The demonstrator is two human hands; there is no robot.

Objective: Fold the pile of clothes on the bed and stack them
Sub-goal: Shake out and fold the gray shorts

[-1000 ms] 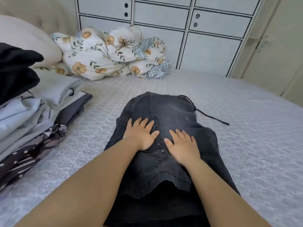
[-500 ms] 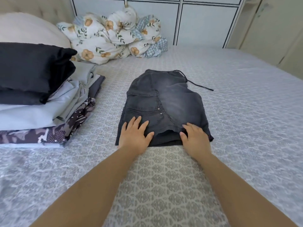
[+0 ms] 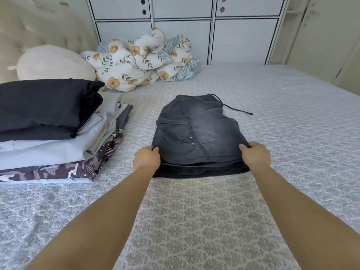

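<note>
A folded pair of dark grey jeans [image 3: 196, 133] lies in the middle of the bed, its drawstring trailing to the right. My left hand [image 3: 147, 157] grips the near left corner of the folded jeans, thumb on top. At the near right corner my right hand [image 3: 256, 154] grips the same bundle in the same way. A stack of folded clothes [image 3: 48, 133] sits on the bed at the left, with black items on top, pale ones below and a patterned piece at the bottom.
The bed [image 3: 214, 221] has a grey patterned cover. A crumpled floral quilt [image 3: 144, 59] and a cream pillow [image 3: 54, 64] lie at the far left by the headboard. White cupboard doors [image 3: 194, 30] stand behind the bed.
My hands went from pressing flat on the jeans to the near edge, and now they grip its two near corners. The view has pulled back and the stack at the left shows more fully.
</note>
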